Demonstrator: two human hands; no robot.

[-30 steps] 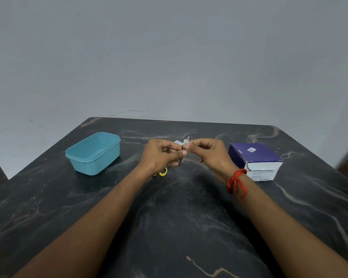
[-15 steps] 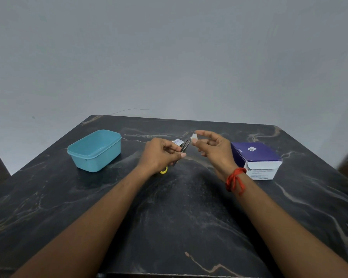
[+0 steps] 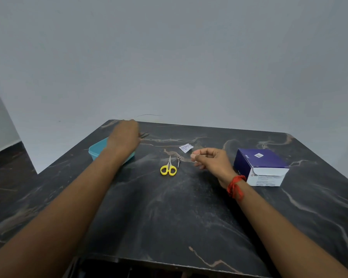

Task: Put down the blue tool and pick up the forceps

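Left hand (image 3: 127, 137): raised over the teal tub (image 3: 94, 150) at the counter's (image 3: 169, 217) far-left corner, fingers curled round a slim dark metal tool (image 3: 144, 135).
Right hand (image 3: 211, 160): mid-counter, fingers pinching a tiny pale piece (image 3: 193, 156).
Handling: the tool looks stiff, light and slippery; best held mid-shaft.
Lying free: yellow scissors (image 3: 168, 169), white wrapper (image 3: 186, 147), purple box (image 3: 261, 167).
Change: hands were together at centre; the left has swung toward the tub.

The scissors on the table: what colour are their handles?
Yellow; the scissors lie between the two hands, shown in the head view.
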